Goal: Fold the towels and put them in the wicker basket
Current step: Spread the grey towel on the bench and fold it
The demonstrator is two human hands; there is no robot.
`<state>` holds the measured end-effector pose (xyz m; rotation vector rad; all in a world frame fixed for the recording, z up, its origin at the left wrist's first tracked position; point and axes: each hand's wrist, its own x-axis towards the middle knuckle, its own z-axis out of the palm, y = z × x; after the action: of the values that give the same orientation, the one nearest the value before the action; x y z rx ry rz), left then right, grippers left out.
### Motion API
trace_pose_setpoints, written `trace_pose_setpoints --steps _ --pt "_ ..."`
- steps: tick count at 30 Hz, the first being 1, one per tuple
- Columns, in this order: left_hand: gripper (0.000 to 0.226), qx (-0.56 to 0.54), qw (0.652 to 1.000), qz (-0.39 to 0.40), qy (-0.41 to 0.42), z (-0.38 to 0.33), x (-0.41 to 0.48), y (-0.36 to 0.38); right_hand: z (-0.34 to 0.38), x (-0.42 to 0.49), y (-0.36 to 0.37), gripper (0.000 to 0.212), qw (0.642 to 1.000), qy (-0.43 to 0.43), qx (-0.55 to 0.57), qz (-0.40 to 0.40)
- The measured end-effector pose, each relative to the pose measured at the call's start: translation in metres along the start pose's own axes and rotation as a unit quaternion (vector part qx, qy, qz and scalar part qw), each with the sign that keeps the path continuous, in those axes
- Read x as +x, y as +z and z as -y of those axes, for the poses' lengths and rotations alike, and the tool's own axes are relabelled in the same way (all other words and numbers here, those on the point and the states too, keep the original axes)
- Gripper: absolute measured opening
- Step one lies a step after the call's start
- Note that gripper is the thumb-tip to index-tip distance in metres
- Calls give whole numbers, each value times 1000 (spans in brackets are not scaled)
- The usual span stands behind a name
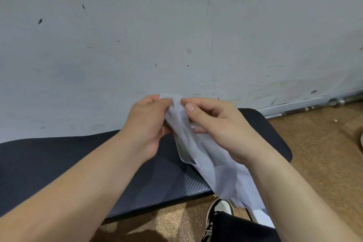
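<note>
Early going here, by the look of it: one pale, thin towel (206, 153) is up in the air and nowhere near folded. It is hanging bunched and crumpled from both hands, its upper edge gathered between them, the rest trailing down and toward the person's right, over the edge of the black mat (59, 159) and on past the knee. No wicker basket is showing anywhere in this view, and no folded towels either, so I am judging that the folding and the putting away are all still ahead for this piece at least.

Now the fingers. The left hand (147, 124) is pinching the top of the cloth, thumb and fingertips closed together on the gathered edge. The right hand (218, 125) is meeting it just beside, thumb (189, 107) pressing down onto the fabric, fingers curled underneath with cloth draped over them. Both grips are clamped on the same towel, hands nearly touching at the top edge. It looks as though the person is hunting for a corner or hem to spread it out, though that is only my reading.

Below, a shoe (218, 214) is resting on the brown floor (314, 153).
</note>
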<state>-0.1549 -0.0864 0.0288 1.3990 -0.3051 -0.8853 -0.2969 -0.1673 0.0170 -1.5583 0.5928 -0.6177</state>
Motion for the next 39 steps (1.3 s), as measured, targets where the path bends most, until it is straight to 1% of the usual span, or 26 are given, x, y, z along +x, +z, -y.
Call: trace_pose_setpoints --steps 1,3,4,5,7,9,10,12,13,15,16,18,21,22,24,26,28,30,32,34,35,37,39 --pt "10 7 1000 -20 21 -5 -1 -10 -1 0 2 17 999 11 -39 -10" --pt "9 63 994 -58 71 -17 -4 -31 -6 2 4 22 986 26 -163 -30" --pt "8 99 988 -73 95 -23 -6 -42 -10 4 5 20 979 37 -199 -36" --pt "8 125 982 -81 118 -30 -9 -51 -13 5 7 17 975 53 -212 -37" --pt "10 155 972 -71 160 -48 -17 -68 -20 9 11 35 968 81 -234 -29" --pt "11 219 957 -26 189 -65 -31 -81 -20 11 21 47 967 80 -242 -16" --pt "10 268 944 10 190 -72 -39 -87 -17 11 28 49 971 66 -229 -13" --pt "10 359 913 95 168 -80 -53 -97 -9 8 44 53 985 13 -171 -3" --pt "9 388 899 134 151 -82 -60 -104 -3 7 55 55 990 -19 -137 19" --pt "8 415 879 193 131 -84 -70 -115 9 3 74 58 990 -67 -71 103" --pt "8 420 874 204 136 -85 -74 -122 13 2 84 55 984 -79 -44 153" --pt "9 422 872 199 151 -87 -81 -135 18 -1 101 40 971 -84 -5 224" --pt "7 439 863 178 176 -90 -87 -155 18 0 115 10 967 -60 13 249" --pt "5 452 856 168 187 -91 -89 -162 17 2 117 5 967 -50 17 250" --pt "4 469 850 148 191 -93 -89 -175 16 6 121 18 968 -34 33 248" --pt "16 485 846 138 172 -92 -89 -189 18 6 124 24 969 -28 66 237" --pt "32 518 833 134 140 -90 -86 -206 20 5 127 17 968 -17 96 233" --pt "45 551 817 133 105 -88 -83 -222 21 5 129 15 971 -3 93 218" --pt "50 568 807 131 87 -85 -82 -237 16 10 124 19 983 4 42 176" --pt "47 574 805 124 79 -83 -84 -251 11 15 115 23 992 -10 -49 114" --pt "44 582 800 122 76 -82 -84 -258 8 17 109 24 991 -21 -103 86" --pt "37 614 778 121 61 -80 -84 -270 3 19 100 25 978 -32 -202 41" --pt "34 658 742 123 34 -76 -82 -282 -3 20 92 27 961 -19 -276 -12"
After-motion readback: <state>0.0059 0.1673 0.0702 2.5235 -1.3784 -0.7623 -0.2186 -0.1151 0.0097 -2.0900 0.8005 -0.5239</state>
